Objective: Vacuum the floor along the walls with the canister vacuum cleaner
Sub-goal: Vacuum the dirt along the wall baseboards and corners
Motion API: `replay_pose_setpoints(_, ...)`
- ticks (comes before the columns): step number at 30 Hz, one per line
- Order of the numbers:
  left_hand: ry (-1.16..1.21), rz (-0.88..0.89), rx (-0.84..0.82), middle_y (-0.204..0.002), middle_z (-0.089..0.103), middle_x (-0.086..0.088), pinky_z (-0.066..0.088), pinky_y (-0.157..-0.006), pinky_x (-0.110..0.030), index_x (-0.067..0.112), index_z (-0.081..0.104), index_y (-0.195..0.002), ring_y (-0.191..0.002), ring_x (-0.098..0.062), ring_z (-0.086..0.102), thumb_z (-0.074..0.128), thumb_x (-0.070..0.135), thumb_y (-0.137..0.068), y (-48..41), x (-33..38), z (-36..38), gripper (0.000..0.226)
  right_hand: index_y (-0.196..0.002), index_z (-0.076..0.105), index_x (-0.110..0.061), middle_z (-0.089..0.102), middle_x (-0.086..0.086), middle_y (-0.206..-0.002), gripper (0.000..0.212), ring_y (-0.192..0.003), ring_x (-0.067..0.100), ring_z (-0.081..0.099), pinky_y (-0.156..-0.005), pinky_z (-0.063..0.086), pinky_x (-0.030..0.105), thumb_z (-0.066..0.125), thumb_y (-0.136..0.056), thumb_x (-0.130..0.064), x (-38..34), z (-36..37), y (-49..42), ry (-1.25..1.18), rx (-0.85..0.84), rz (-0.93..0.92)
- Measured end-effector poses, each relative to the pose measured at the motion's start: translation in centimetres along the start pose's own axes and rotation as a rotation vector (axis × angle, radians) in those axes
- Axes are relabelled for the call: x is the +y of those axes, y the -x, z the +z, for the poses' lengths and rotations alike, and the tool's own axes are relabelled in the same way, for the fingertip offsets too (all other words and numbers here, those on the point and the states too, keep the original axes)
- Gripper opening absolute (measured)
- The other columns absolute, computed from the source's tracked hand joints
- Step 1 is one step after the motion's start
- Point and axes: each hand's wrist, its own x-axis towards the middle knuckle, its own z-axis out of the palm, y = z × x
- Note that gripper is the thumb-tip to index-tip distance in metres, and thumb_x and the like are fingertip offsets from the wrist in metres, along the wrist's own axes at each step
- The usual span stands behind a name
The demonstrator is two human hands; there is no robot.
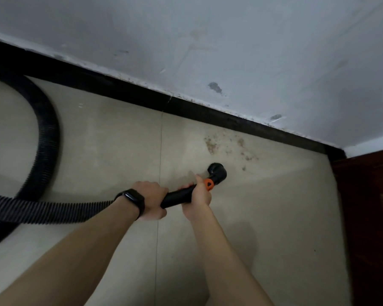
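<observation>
- Head view: left hand and right hand both hold the black wand, fingers curled round it. The right hand is nearer the nozzle.
- The wand's long axis runs from lower left to upper right, towards the baseboard.
- Brown debris lies on the floor, beyond the nozzle and short of the baseboard, apart from it.
- Judgement: a push forward and slightly right.
- The hose loops away to the left.

Open floor ahead, clear up to the black skirting. Blocked at the left edge by the looping hose; hemmed at the right corner by dark wooden furniture.
</observation>
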Motion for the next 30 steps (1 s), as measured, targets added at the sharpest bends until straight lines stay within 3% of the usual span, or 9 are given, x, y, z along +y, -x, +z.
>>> replay_pose_setpoints(9,-0.023,-0.006,0.097,-0.081,0.047,0.003,0.041,-0.065,-0.031,0.023,0.047,-0.115,-0.07,-0.022,0.05,0.054,0.043,-0.088,-0.7,-0.3,-0.4,0.034,-0.081,0.049,-0.009,0.048,0.003,-0.054,0.023,-0.045,0.02,0.05,-0.057,0.052,0.037,0.066,-0.097,-0.013,-1.2,1.4,-0.8,0.031,-0.039,-0.037)
replay_pose_setpoints(30,0.051,-0.099,0.166,-0.074,0.043,0.005,0.042,-0.064,-0.029,0.023,0.047,-0.117,-0.07,-0.022,0.053,0.054,0.045,-0.088,-3.1,-0.9,0.0,0.037,-0.089,0.053,-0.008,0.052,0.002,-0.058,0.019,-0.049,0.018,0.053,-0.059,0.054,0.036,0.068,-0.097,-0.018,-2.5,3.7,-3.3,0.164,-0.073,-0.066)
